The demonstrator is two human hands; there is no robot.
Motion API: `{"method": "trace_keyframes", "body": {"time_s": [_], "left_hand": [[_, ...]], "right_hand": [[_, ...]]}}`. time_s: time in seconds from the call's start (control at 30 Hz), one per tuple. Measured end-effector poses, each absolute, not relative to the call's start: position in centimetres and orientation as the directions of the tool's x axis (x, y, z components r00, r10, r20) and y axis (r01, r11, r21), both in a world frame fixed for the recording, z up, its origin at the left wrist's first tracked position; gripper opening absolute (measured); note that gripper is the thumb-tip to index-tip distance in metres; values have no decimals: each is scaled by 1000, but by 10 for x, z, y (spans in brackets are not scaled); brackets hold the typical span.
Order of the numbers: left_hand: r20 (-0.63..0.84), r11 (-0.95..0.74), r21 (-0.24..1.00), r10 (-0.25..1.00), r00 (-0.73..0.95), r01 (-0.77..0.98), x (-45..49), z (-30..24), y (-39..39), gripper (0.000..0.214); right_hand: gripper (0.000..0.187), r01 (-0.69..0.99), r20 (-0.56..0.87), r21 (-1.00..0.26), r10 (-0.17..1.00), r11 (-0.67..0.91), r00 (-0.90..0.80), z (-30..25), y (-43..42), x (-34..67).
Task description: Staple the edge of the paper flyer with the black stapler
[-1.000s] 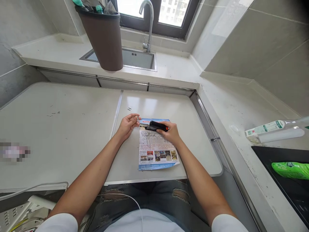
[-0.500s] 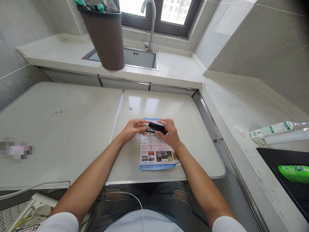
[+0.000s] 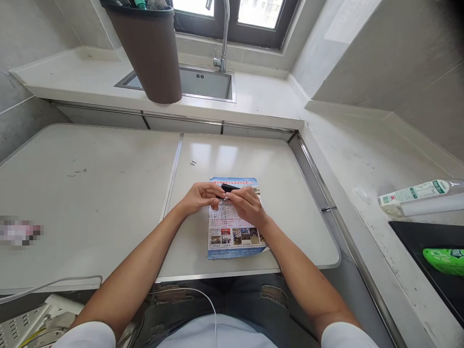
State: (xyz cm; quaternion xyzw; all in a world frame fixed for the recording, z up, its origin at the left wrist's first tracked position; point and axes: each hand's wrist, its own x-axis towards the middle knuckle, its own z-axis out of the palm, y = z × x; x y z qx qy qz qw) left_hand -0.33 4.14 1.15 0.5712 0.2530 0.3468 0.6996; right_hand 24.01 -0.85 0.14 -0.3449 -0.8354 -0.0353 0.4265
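Found left hand [image 3: 200, 196] and right hand [image 3: 245, 206] close together at centre of frame, over the upper part of a printed leaflet [image 3: 235, 234]. Noted black stapler [image 3: 225, 187] between them, mostly covered, with left fingertips pinched on its left end and right hand curled over its body. Recorded leaflet flat on white table [image 3: 261, 159]. Logged loose staples [image 3: 193, 163] up and left of the hands, well apart. Noted brown bin [image 3: 154, 53] at upper left beside sink [image 3: 208, 84], and bottle [image 3: 416, 195] lying at right edge.
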Motion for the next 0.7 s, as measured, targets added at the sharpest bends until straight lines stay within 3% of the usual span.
{"method": "trace_keyframes", "body": {"time_s": [0.2, 0.43, 0.53, 0.63, 0.7], "left_hand": [[144, -25, 954, 913, 382, -299, -4, 13, 44, 36], [117, -51, 963, 964, 241, -265, -1, 12, 51, 29], [212, -213, 977, 971, 110, -10, -6, 10, 49, 26], [392, -373, 870, 920, 6, 323, -12, 9, 44, 19], [438, -398, 811, 899, 5, 430, -14, 8, 41, 15]], "right_hand": [[21, 837, 785, -445, 588, 317, 195, 10, 16, 300], [24, 819, 488, -574, 810, 18, 324, -25, 44, 354], [29, 819, 435, -574, 851, 11, 294, -35, 47, 353], [37, 831, 481, -551, 843, 76, 242, -39, 50, 350], [46, 830, 512, -545, 831, 118, 218, -38, 51, 349]]}}
